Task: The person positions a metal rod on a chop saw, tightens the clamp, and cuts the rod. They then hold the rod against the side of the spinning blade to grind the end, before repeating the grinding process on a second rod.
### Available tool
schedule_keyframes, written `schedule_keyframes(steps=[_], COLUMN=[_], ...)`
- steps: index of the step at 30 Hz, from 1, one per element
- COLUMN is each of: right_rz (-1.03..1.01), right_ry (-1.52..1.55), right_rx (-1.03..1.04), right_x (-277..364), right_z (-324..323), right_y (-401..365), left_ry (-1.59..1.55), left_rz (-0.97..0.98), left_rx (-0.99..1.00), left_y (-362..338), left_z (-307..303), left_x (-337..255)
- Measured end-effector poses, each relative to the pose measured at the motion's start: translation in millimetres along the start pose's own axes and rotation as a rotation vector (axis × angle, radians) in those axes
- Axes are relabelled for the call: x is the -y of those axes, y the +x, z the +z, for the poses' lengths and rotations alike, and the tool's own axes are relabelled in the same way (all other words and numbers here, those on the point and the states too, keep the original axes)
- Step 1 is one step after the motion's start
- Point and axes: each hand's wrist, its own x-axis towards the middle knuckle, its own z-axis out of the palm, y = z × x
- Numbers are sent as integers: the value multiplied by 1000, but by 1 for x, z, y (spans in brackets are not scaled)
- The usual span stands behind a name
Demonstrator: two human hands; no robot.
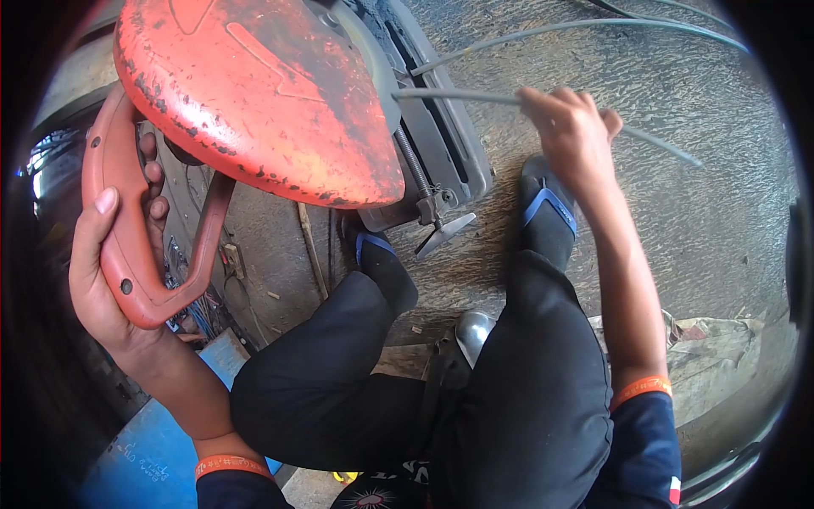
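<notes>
A cut-off saw with a scuffed red guard [263,110] fills the upper left. My left hand [106,254] is wrapped round its red handle [127,204]. In my right hand [572,127], with the fingers closed, is a thin grey metal rod [661,146]. The rod's left end meets the saw beside the disc [360,42], and its other end sticks out past my hand to the right. Below the guard, the saw's dark base [449,127] carries a threaded clamp screw [413,165] with a metal crank [445,235]. The guard hides most of the disc.
A second long rod [543,30] curves from the base to the upper right. My sandalled feet [547,212] flank the base's near end. Wires [199,314] and a blue board [148,450] lie at lower left, a crumpled sheet [716,356] at right.
</notes>
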Motion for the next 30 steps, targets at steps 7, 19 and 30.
schedule_keyframes(steps=[7, 19, 30], right_rz=[-273, -551, -606], right_ry=[-102, -128, -141], right_rx=[-99, -12, -37], right_x=[-14, -3, 0], right_z=[-27, -45, -49], right_y=[58, 92, 97], left_ry=[-71, -111, -134], left_rz=[-39, -54, -65], left_rx=[-19, -62, -56], left_y=[0, 0, 0], left_z=[-6, -2, -4], left_x=[1, 1, 0])
